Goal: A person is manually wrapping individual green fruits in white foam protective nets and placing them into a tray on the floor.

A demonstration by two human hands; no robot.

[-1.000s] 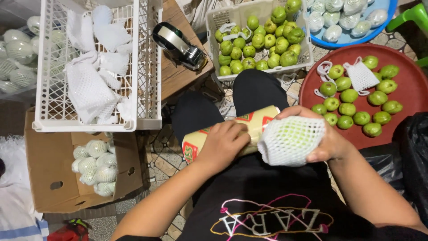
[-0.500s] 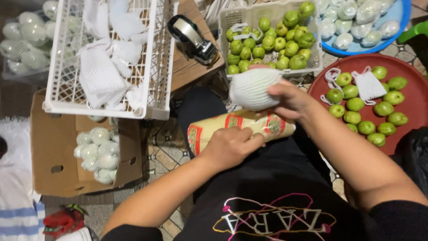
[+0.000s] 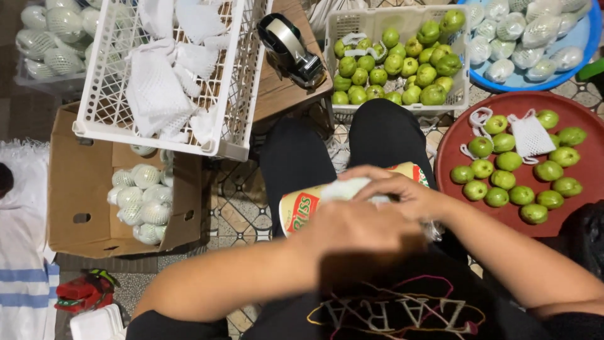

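Looking down from the head camera onto a seated lap in black trousers. A yellow-and-red can (image 3: 302, 208) lies on its side across the thighs; I take it as landmark.

Both hands meet right at the can. The left hand (image 3: 355, 230) is blurred, its back to the camera, lying over the can's middle; whether it is clenched or slack I cannot tell. The right hand (image 3: 402, 192) curls its fingers (image 3: 365, 179) over a white foam net sleeve (image 3: 346, 189), which sits on top of the can, touching it. The fingers appear to pinch the sleeve, though blur hides the exact hold.

Right of the can: a round red tray (image 3: 453, 148) carrying loose green fruits (image 3: 503, 179) and one flat net sleeve (image 3: 530, 135).

Beyond the can, farther from the body: a white slotted basket (image 3: 352, 22) heaped with green fruits. Beyond and right of that, a blue basin (image 3: 535, 82) of fruits already netted.

Beyond the can, slightly left: a tape dispenser (image 3: 290, 47) on a small wooden stool (image 3: 283, 101).

Left of the can: a large white plastic crate (image 3: 100, 82) holding spare white net sleeves, its near edge overhanging an open cardboard box (image 3: 82, 189) with wrapped fruits (image 3: 138, 201) inside.

Far left and near: a striped cloth (image 3: 25, 277), a small red object (image 3: 82, 293).
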